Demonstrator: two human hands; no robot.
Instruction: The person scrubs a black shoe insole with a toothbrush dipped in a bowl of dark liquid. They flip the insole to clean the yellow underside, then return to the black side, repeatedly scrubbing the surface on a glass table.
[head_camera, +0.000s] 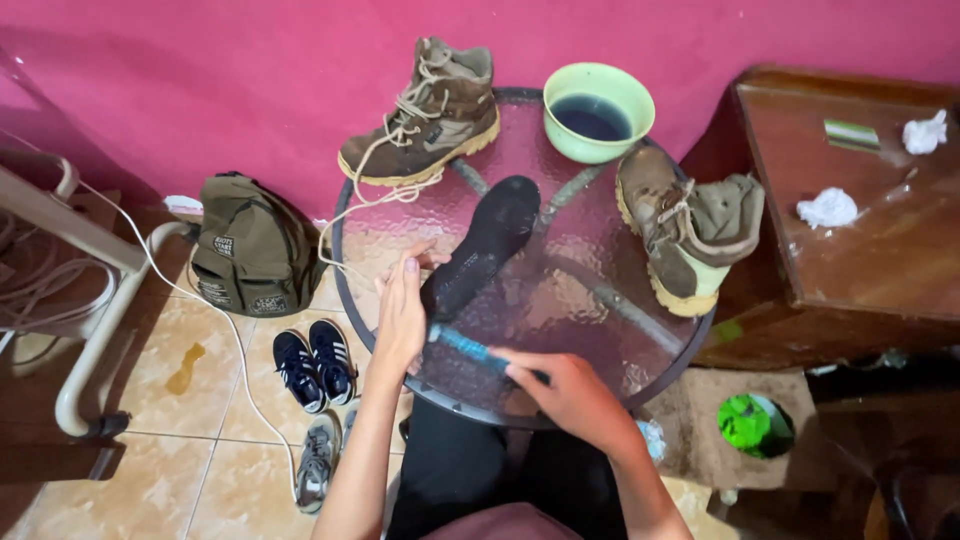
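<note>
A black shoe insole (484, 243) lies on a round glass table (600, 320). My left hand (402, 310) grips its near end, fingers wrapped around the heel part. My right hand (566, 390) holds a blue-handled brush (468, 347) whose head touches the insole's near end beside my left hand. Two worn brown boots stand on the table: one (430, 115) at the far left with loose laces, one (688, 225) at the right lying open. A pale green bowl (598, 112) of dark liquid sits at the far edge between them.
A wooden side table (860, 230) at the right carries crumpled white tissues (828, 208). On the tiled floor at the left are an olive backpack (252, 250), dark blue sneakers (314, 365), grey sneakers (318, 462) and a white cable. A green object (750, 424) lies under the table's right side.
</note>
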